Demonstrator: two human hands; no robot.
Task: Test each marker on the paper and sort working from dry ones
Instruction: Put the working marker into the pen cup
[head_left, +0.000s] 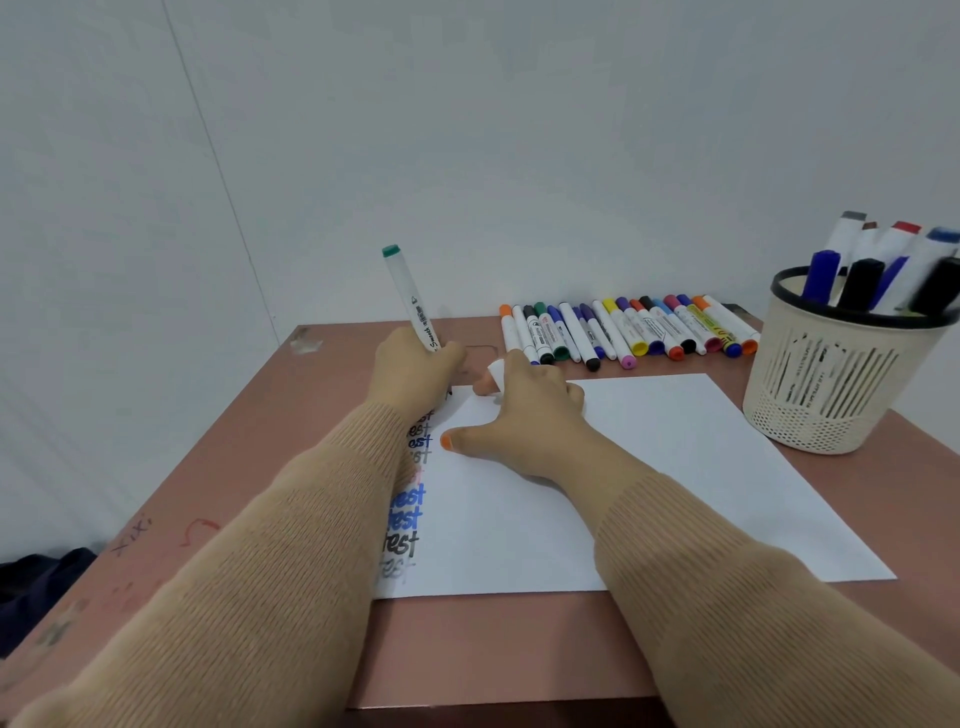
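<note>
Left hand (415, 364) grips the green marker (410, 296) upright, tip hidden below it on the paper (675, 457), for testing; right hand (530, 410) beside it pins the paper, thumb splayed, fingers curled round what seems its cap (496, 371).

**A:** Far edge?
**B:** Marker row (623, 332), from mid-table to just beside the basket (831, 384). The basket stands tall at the right, with markers sticking up past its rim.
**A:** Left side?
**B:** Bare table (311, 415), open up to the wall (519, 156).
**A:** Centre?
**B:** Left hand (415, 369) holds a green marker (410, 299) upright at the paper's (675, 467) far left corner. Right hand (530, 410), with a white piece (496, 370) in its fingers, is just beside it. Both forearms cross the near edge.
**A:** Open lanes?
**B:** The paper's right half, and the narrow strip between paper and row.
</note>
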